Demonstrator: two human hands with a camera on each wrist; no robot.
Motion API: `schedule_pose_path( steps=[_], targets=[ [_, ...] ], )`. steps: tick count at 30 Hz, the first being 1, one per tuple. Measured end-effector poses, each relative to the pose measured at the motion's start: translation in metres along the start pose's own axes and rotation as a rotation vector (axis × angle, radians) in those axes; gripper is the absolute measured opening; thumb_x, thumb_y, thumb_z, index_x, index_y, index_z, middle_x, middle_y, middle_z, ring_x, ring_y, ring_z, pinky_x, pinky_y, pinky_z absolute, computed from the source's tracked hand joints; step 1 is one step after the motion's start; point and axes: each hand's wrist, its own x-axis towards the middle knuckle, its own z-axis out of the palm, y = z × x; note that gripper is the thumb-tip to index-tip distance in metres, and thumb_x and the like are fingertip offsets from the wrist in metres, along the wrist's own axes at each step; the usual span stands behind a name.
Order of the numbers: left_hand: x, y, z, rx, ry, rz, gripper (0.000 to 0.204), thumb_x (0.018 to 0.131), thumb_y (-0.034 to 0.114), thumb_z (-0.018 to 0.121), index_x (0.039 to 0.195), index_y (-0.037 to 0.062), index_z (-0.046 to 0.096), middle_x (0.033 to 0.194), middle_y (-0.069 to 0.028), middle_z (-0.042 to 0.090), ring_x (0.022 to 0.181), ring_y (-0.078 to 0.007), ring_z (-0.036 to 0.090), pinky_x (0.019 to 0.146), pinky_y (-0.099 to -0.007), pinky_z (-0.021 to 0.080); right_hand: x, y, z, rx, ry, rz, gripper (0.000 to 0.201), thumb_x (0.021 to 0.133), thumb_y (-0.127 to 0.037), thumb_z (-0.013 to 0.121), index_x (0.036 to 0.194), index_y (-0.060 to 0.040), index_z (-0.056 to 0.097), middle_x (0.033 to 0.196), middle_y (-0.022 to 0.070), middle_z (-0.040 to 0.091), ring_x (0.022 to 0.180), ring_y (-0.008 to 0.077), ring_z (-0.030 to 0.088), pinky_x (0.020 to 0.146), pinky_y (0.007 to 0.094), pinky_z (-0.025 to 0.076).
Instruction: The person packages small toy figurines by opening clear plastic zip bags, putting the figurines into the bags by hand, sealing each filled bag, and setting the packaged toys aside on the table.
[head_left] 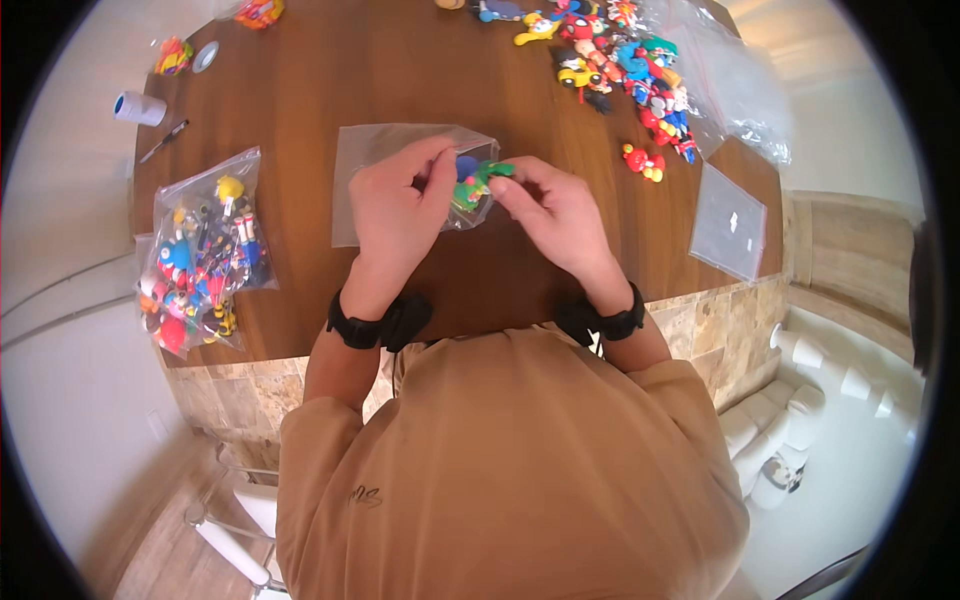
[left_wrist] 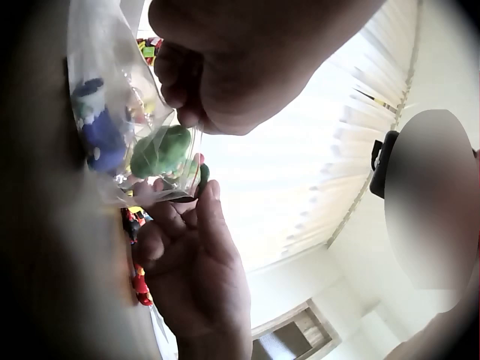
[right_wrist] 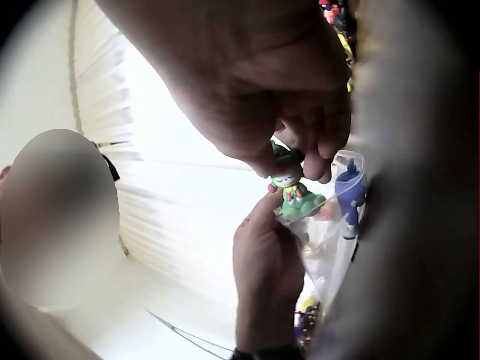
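Observation:
A clear plastic bag (head_left: 352, 205) lies before the person, its mouth facing right. The left hand (head_left: 405, 205) pinches the bag's edge. At that mouth the right hand (head_left: 552, 212) grips a small green toy figure (right_wrist: 291, 191) by its top, between thumb and fingers. The figure has a pale face and a wide green base, which overlaps the bag's rim in the right wrist view. Inside the bag sits a blue toy figure (right_wrist: 349, 189), seen through the plastic. In the left wrist view, the green base (left_wrist: 161, 152) shows behind the clear film.
Bags filled with toys (head_left: 205, 250) lie at the left. A heap of loose figures (head_left: 625, 70) spreads at the far right, beside clear bags (head_left: 735, 90). A red figure (head_left: 643, 162) and a flat bag (head_left: 728, 222) lie nearer. A pen (head_left: 165, 140) and a white roll (head_left: 140, 108) are far left.

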Motion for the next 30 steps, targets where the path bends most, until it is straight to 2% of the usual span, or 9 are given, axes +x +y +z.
schedule_pose_path(
  steps=[3, 8, 10, 13, 15, 18, 24, 27, 30],
  targets=[
    [-0.002, 0.005, 0.002, -0.001, -0.006, 0.028, 0.012, 0.085, 0.009, 0.068, 0.095, 0.0044, 0.073, 0.064, -0.0110, 0.065, 0.055, -0.0178, 0.064, 0.054, -0.0281, 0.049, 0.003, -0.006, 0.005, -0.459, 0.110, -0.212, 0.033, 0.090, -0.036, 0.067, 0.080, -0.0046, 0.067, 0.067, 0.0165, 0.063, 0.065, 0.0362, 0.063, 0.059, 0.0436, 0.050],
    [-0.003, 0.010, 0.001, 0.008, -0.056, 0.010, 0.012, 0.086, 0.008, 0.067, 0.096, 0.0045, 0.073, 0.064, -0.0108, 0.065, 0.058, -0.0177, 0.066, 0.054, -0.0277, 0.048, 0.004, -0.006, 0.003, -0.491, -0.116, -0.181, 0.032, 0.097, -0.030, 0.056, 0.081, -0.0043, 0.065, 0.072, 0.0165, 0.064, 0.068, 0.0381, 0.062, 0.062, 0.0481, 0.049],
    [-0.003, 0.012, 0.000, -0.026, -0.078, -0.037, 0.012, 0.086, 0.008, 0.067, 0.096, 0.0044, 0.073, 0.063, -0.0109, 0.064, 0.059, -0.0179, 0.067, 0.054, -0.0276, 0.048, 0.001, -0.008, -0.009, -0.398, -0.177, -0.301, 0.035, 0.101, -0.033, 0.051, 0.085, -0.0049, 0.065, 0.069, 0.0101, 0.065, 0.067, 0.0300, 0.064, 0.063, 0.0399, 0.049],
    [-0.004, 0.009, -0.001, -0.038, -0.065, -0.083, 0.010, 0.087, 0.011, 0.066, 0.093, 0.0055, 0.072, 0.062, -0.0108, 0.063, 0.059, -0.0203, 0.067, 0.054, -0.0298, 0.048, -0.010, -0.008, -0.051, -0.603, 0.187, -0.202, 0.020, 0.091, -0.015, 0.060, 0.109, -0.0111, 0.067, 0.099, 0.0112, 0.069, 0.092, 0.0326, 0.066, 0.080, 0.0406, 0.053],
    [-0.003, 0.002, -0.001, 0.065, -0.215, -0.001, 0.011, 0.087, 0.011, 0.068, 0.093, 0.0023, 0.072, 0.063, -0.0082, 0.061, 0.053, -0.0108, 0.054, 0.053, -0.0256, 0.043, -0.014, -0.003, -0.089, -0.788, 0.360, -0.219, 0.030, 0.086, -0.008, 0.063, 0.116, -0.0103, 0.065, 0.115, 0.0110, 0.065, 0.103, 0.0336, 0.064, 0.086, 0.0403, 0.053],
    [-0.004, 0.003, 0.002, 0.074, -0.232, 0.089, 0.010, 0.086, 0.011, 0.067, 0.090, 0.0027, 0.071, 0.063, -0.0096, 0.061, 0.052, -0.0147, 0.053, 0.052, -0.0274, 0.042, -0.019, 0.030, -0.130, -0.920, 0.300, -0.049, 0.044, 0.083, -0.007, 0.069, 0.126, -0.0081, 0.061, 0.123, 0.0145, 0.063, 0.111, 0.0343, 0.061, 0.094, 0.0408, 0.050],
    [-0.001, -0.010, 0.010, 0.215, -0.042, 0.261, 0.008, 0.086, 0.011, 0.068, 0.090, 0.0040, 0.070, 0.065, -0.0110, 0.062, 0.054, -0.0233, 0.058, 0.053, -0.0309, 0.044, -0.023, 0.043, -0.123, -0.886, 0.329, -0.044, 0.046, 0.085, -0.010, 0.069, 0.130, -0.0068, 0.057, 0.117, 0.0114, 0.066, 0.097, 0.0288, 0.066, 0.084, 0.0368, 0.052],
    [-0.003, -0.007, 0.005, 0.251, -0.077, 0.230, 0.009, 0.086, 0.011, 0.067, 0.090, 0.0050, 0.071, 0.068, -0.0113, 0.063, 0.058, -0.0262, 0.060, 0.056, -0.0328, 0.046, -0.031, 0.020, -0.089, -0.345, 0.123, 0.124, 0.042, 0.085, -0.013, 0.070, 0.123, -0.0057, 0.055, 0.097, 0.0038, 0.068, 0.077, 0.0118, 0.060, 0.070, 0.0281, 0.050],
    [-0.001, -0.003, 0.000, 0.227, -0.180, 0.150, 0.005, 0.085, 0.012, 0.065, 0.085, 0.0072, 0.068, 0.069, -0.0107, 0.062, 0.062, -0.0293, 0.061, 0.057, -0.0373, 0.048, -0.024, 0.011, -0.051, -0.206, -0.077, -0.045, 0.029, 0.083, -0.014, 0.072, 0.109, -0.0051, 0.062, 0.088, 0.0093, 0.066, 0.075, 0.0194, 0.064, 0.070, 0.0324, 0.051]
  ],
)
